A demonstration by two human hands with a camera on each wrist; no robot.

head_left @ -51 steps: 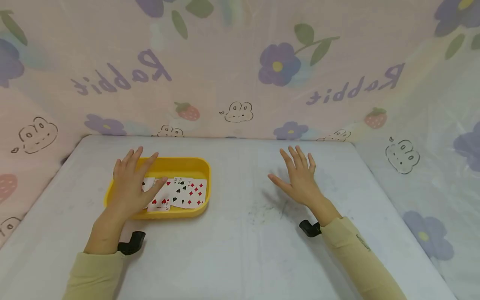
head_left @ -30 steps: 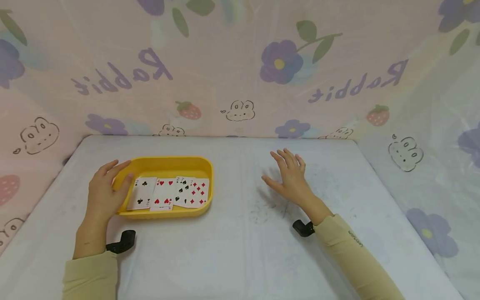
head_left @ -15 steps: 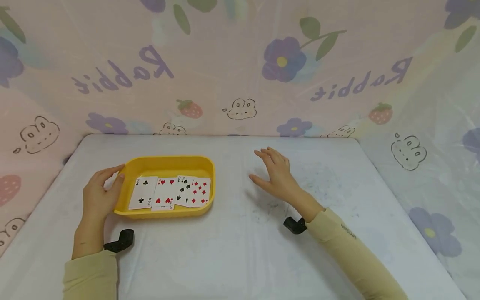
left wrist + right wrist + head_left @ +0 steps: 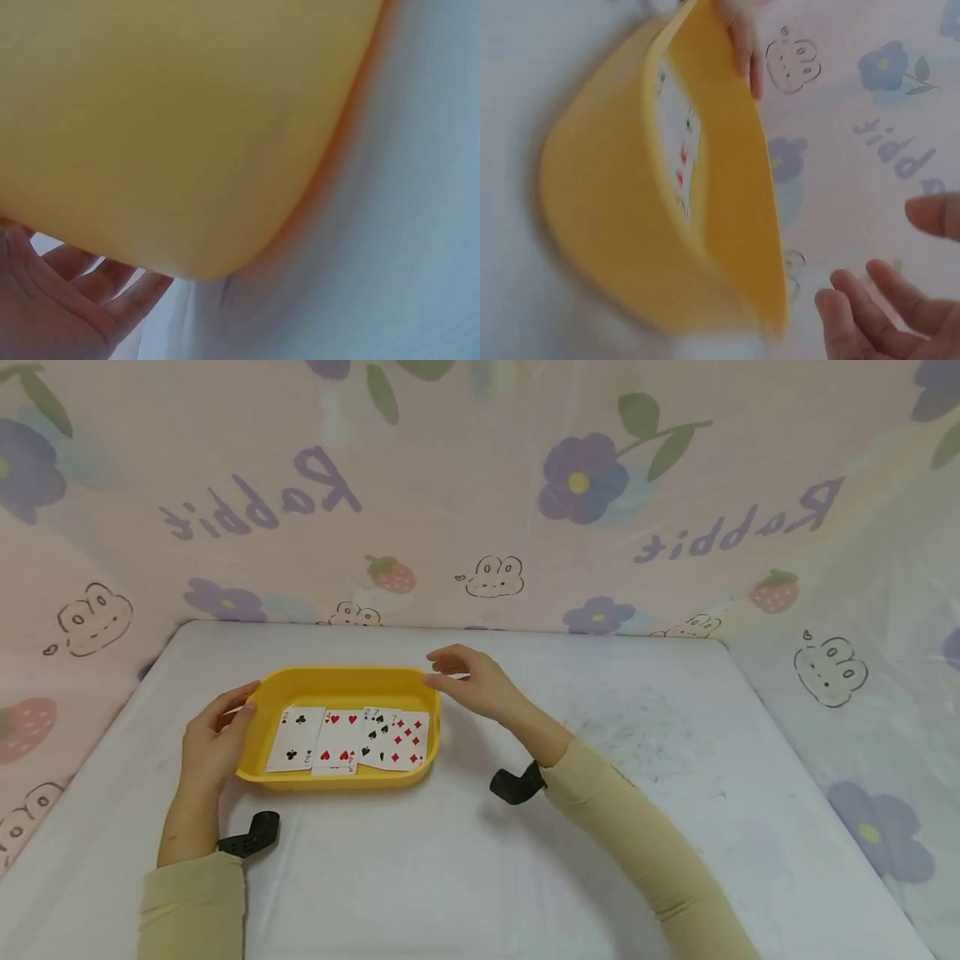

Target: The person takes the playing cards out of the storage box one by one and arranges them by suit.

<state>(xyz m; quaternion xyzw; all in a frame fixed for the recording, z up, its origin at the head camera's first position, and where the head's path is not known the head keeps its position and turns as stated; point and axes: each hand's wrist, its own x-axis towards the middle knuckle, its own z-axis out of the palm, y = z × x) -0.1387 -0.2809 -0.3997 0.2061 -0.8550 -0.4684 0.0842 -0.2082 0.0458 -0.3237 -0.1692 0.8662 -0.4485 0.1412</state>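
My left hand (image 4: 213, 739) grips the left end of the tray (image 4: 337, 687) on the table (image 4: 375, 868); my loose-fingered right hand (image 4: 480, 683) hovers by the other end. Level handling should steady the cards (image 4: 341, 737).

yellow tray (image 4: 150, 142) cut off above the left fingers (image 4: 141, 300) in my left wrist view, its playing cards (image 4: 339, 737) hidden there

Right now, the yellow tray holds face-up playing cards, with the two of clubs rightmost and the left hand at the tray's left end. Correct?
Not quite: in the head view the two of clubs is leftmost; the seven of diamonds is rightmost. The rest stands: the yellow tray holds face-up playing cards, and the left hand is at its left end.
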